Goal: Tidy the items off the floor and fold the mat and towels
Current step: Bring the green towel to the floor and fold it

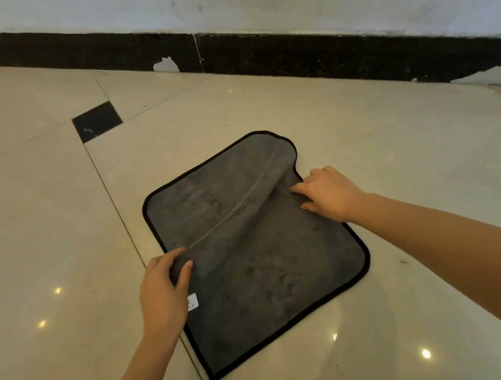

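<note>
both hands [164, 293] pinch the grey towel [273, 270] up

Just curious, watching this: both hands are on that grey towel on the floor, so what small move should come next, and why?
Probably lift the pinched ridge and carry it over. The left hand and right hand each grip the grey towel along a raised crease, the start of a fold.

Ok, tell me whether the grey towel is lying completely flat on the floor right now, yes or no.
No: the left hand pinches up a ridge across the grey towel.
</note>
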